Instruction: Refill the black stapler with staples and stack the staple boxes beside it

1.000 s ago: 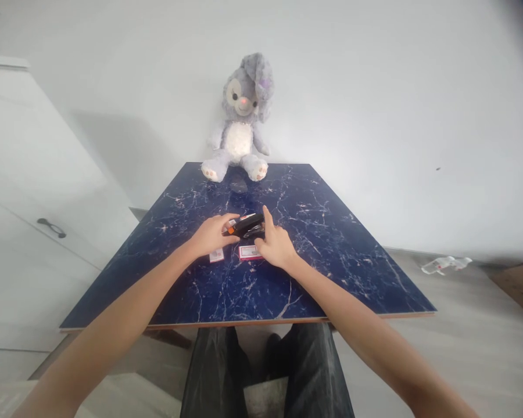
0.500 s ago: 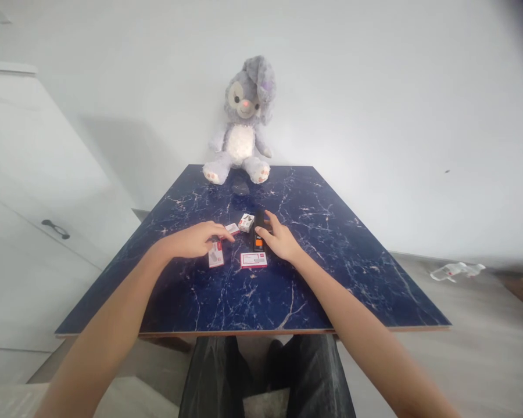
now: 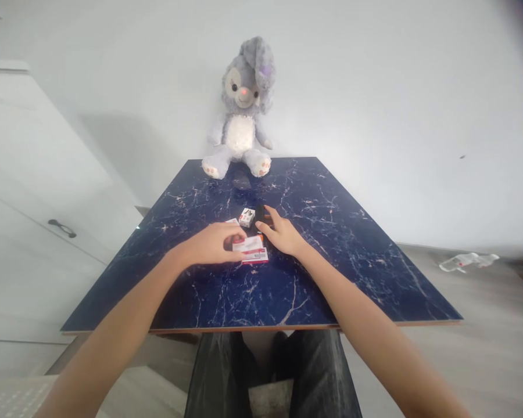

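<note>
Taking the table (image 3: 353,290) as a clock, with twelve at the wall and six at the seated person's lap, I see both hands meeting over a small group of things near its middle. The left hand (image 3: 218,242) reaches in from eight o'clock, its fingers pinched narrow on a thin white-and-red box (image 3: 247,242), which it holds by the near-left edge. Just under that, towards five o'clock, lies a flat red-edged box (image 3: 256,256), partly covered by the held one. The right hand (image 3: 284,235) comes in from four o'clock, thumb and fingers parted around a black tool (image 3: 260,215) with a bit of orange on it; they touch it, though I cannot tell how firmly they grip. The tool sits at one o'clock from the held box. At twelve from that box, close beside the tool, is a small white box (image 3: 246,217), and at eleven the edge of a pale box (image 3: 232,221) shows past the left hand. A grey plush toy (image 3: 239,133) sits at the table's twelve o'clock edge. Off at nine is a white cabinet (image 3: 35,191); between three and four, clear plastic (image 3: 466,262) lies on the floor (image 3: 475,325).
</note>
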{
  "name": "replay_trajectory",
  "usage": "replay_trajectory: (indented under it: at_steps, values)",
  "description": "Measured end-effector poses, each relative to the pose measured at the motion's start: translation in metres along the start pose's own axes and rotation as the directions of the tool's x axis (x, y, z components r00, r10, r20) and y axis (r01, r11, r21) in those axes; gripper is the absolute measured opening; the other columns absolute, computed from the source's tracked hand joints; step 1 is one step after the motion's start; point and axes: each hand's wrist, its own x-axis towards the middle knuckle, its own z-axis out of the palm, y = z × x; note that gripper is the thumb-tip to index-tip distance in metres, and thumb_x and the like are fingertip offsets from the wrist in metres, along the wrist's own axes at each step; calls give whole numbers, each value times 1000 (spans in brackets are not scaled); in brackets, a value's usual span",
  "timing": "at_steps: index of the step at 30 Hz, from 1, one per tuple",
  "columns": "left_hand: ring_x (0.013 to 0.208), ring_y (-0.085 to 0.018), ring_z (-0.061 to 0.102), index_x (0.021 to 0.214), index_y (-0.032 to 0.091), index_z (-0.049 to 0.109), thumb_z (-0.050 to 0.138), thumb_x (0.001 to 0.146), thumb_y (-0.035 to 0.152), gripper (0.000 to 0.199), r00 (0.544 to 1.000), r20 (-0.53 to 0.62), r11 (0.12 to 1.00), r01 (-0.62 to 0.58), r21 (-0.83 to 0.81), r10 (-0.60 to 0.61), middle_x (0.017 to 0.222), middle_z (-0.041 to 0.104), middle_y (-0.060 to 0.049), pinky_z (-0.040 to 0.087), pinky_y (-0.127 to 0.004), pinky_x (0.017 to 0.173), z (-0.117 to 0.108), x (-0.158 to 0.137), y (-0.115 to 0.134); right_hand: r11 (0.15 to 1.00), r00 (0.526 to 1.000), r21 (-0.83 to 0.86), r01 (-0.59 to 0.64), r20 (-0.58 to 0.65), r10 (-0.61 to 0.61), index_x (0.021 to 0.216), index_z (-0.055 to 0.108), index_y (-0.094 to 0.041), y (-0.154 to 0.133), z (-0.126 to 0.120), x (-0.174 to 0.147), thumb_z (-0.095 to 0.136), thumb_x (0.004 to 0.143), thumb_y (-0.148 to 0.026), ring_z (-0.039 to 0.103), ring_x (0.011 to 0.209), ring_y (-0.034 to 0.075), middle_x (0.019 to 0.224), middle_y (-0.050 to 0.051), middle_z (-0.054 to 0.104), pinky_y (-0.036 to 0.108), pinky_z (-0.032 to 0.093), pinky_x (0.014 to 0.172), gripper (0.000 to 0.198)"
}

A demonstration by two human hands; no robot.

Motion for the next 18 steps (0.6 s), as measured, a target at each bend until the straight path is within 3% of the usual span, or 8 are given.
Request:
replay_trajectory:
  at_steps: [3,6,11,16,18]
  values:
    - [97,-25,63,107,27,70,73,76,43,36,996,6,996,-94,-15,94,110,69,-6,48,-37,87,17,6,9,1000,1000,22,14,11,-14,151,32,-22,0,-1,0,52,97,-45,67,113,23,135,11,63,38,50,100,63]
    - [99,-25,64,111,27,69,73,74,37,39,993,12,992,-117,-41,118,110,70,-5,48,-38,90,26,9,10,1000,1000,17,11,17,-11,151,32,-22,0,-2,0,53,97,-44,68,113,23,134,11,64,38,50,100,62]
    - [86,-23,66,111,28,67,72,71,34,41,999,39,1000,-23,15,23,100,72,-2,48,-32,75,11,5,1,1000,1000,18,12,18,-12,151,33,-21,-1,-3,0,53,97,-45,69,111,23,133,11,64,37,51,98,63]
    - [71,-18,64,113,26,65,69,74,37,40,986,159,995,71,-72,-58,88,71,0,45,-28,65,-9,-4,-25,1000,1000,28,5,25,-6,152,33,-22,1,-5,1,53,96,-48,68,111,23,132,11,65,39,50,99,65]
    - [72,-19,65,110,25,65,70,75,42,40,986,124,990,118,-78,-108,90,71,-1,45,-28,64,-7,-3,-31,999,1000,37,4,30,-5,152,34,-22,1,-6,1,54,95,-49,68,112,23,131,11,66,39,50,98,65]
